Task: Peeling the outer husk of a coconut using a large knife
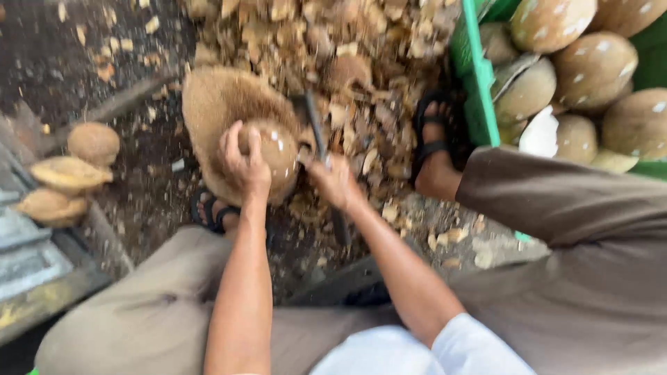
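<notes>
— Nearest the lens: what was recorded?

— White shirt (417,351) at the bottom edge, brown trousers (556,278) on spread knees, sandalled feet on the ground (139,201).

— And the item in hand?

— One coconut (274,149), round, brown with pale flecks, resting against a fibrous husk (215,104) between the feet. It was blurred, so finer detail could not be read.

— Hands?

— Left hand (244,163) lay over the coconut, fingers (236,135) spread and curled down on its top. Right hand (337,182) was just beside the coconut, fingers closed round a dark metal blade tool (316,132) that stood against the coconut's right side.

— Containers?

— One green crate (476,90) at upper right, holding many husked coconuts (594,66), brown with light patches.

— Anything else?

— Husk chips (361,42) heaped beyond the coconut; three husk pieces (69,173) lay well apart at left.
</notes>
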